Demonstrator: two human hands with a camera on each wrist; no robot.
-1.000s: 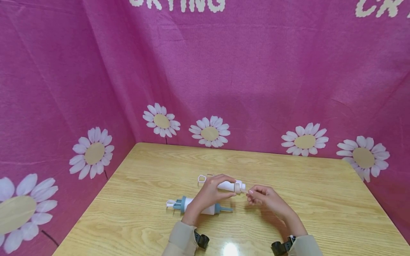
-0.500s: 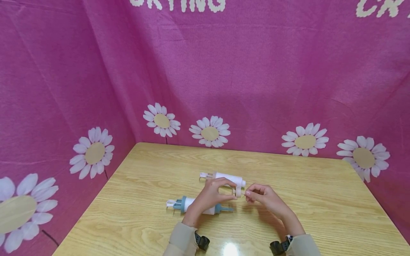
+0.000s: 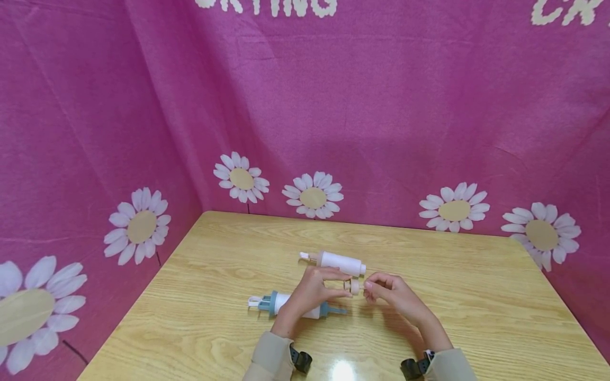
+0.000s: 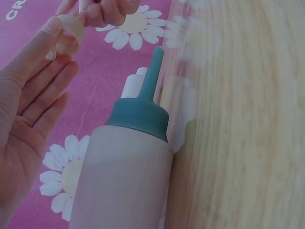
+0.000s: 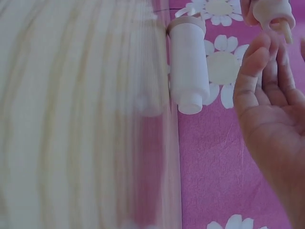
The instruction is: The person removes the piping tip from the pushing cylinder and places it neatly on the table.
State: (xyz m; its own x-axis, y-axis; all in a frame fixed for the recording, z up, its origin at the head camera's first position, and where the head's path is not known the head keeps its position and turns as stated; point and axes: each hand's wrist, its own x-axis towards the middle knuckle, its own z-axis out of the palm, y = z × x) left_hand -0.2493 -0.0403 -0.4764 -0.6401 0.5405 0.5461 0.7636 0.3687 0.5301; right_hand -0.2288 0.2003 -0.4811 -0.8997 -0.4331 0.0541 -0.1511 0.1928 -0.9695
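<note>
My left hand (image 3: 316, 286) holds a cream nozzle cap (image 3: 353, 287) between thumb and fingers, above the table. My right hand (image 3: 393, 292) pinches the cap's thin spout at its tip from the right. In the right wrist view the spout (image 5: 287, 32) points down between the right fingers and thumb. Just behind the hands lies a white syringe-like tube (image 3: 340, 262) with a cream collar and a bare white neck. A second white tube (image 4: 126, 176), with a teal collar and teal nozzle (image 4: 151, 76), lies beneath the left wrist, which partly covers it in the head view.
Both tubes rest on a light wood table (image 3: 452, 286). A pink curtain (image 3: 371, 106) with printed daisies hangs along its back and sides. White loop handles (image 3: 254, 301) stick out from the left end of the teal tube.
The cream cap has turned in my left fingers while the right fingertips stay at its spout. The left hand has shifted slightly, so more of the rear tube shows.
</note>
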